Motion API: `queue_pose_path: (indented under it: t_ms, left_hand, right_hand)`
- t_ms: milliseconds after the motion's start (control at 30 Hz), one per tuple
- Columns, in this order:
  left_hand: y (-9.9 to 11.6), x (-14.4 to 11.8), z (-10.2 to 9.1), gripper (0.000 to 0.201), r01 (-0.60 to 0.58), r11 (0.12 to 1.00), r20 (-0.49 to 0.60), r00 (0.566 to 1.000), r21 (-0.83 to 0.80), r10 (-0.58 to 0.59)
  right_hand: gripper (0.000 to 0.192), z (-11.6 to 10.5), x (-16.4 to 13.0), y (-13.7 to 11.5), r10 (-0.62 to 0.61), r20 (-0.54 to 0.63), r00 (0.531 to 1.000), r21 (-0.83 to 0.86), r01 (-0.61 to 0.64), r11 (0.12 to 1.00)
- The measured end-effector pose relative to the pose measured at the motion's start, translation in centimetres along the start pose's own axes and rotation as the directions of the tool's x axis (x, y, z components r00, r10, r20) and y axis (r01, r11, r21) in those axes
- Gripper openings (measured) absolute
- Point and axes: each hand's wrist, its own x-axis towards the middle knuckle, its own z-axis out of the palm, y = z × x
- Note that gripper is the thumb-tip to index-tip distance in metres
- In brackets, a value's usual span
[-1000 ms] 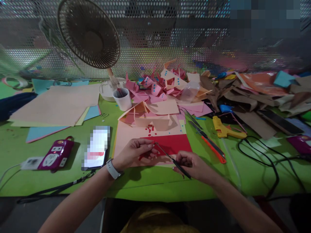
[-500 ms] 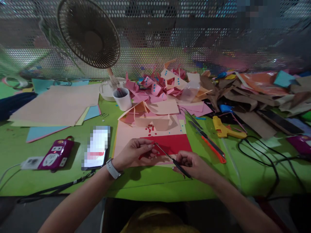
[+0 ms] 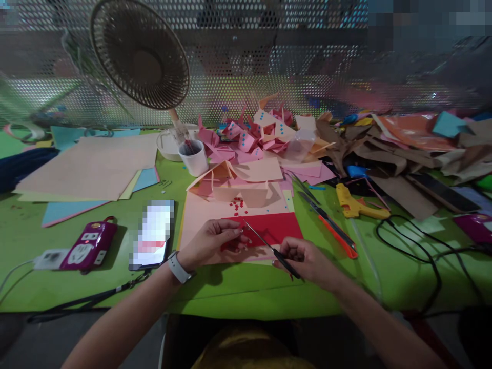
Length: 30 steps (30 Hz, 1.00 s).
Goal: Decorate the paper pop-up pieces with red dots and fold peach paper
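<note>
My right hand [image 3: 303,260] grips small black scissors [image 3: 269,246], blades pointing up and left. Their tips meet a thin red paper strip [image 3: 230,245] pinched in the fingers of my left hand [image 3: 213,242]. Both hands hover over a red paper sheet [image 3: 277,228] lying on a peach sheet [image 3: 200,218]. Tiny red paper squares [image 3: 239,205] lie scattered just beyond the red sheet. A white watch sits on my left wrist.
On the green table [image 3: 238,297]: a phone [image 3: 152,234], a magenta device [image 3: 89,247], stacked paper sheets [image 3: 92,166], a white cup [image 3: 195,156], a desk fan [image 3: 140,54], a yellow glue gun [image 3: 355,205], orange-handled scissors [image 3: 332,230], black cables [image 3: 418,251], and piles of paper scraps [image 3: 265,136].
The scissors have shifted slightly up and left, their tips now closer to my left fingertips. My hands otherwise stay in place.
</note>
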Motion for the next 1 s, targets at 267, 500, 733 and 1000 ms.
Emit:
queue_pose_path:
  t_ms: [267,500,733,1000]
  left_hand:
    - [0.11,-0.07,0.02,0.033,-0.035,0.999,0.012,0.999,-0.016,0.035]
    - [0.24,-0.19,-0.12,0.035,-0.038,0.999,0.016,0.999,-0.018,0.039]
    - [0.32,-0.35,0.04,0.03,-0.025,1.0,0.046,0.999,-0.016,0.026]
    - [0.12,-0.17,-0.11,0.03,-0.014,1.0,0.056,0.998,0.017,0.013]
  right_hand:
    - [0.052,-0.03,0.07,-0.24,0.007,-0.012,1.0,0.04,-0.006,0.999]
    - [0.053,-0.07,-0.04,-0.18,-0.001,0.018,1.0,0.06,0.0,0.998]
    - [0.054,-0.01,-0.1,-0.19,0.004,0.02,1.0,0.005,-0.004,1.0]
    - [0.054,0.02,0.03,0.21,-0.018,0.023,1.0,-0.011,0.018,1.0]
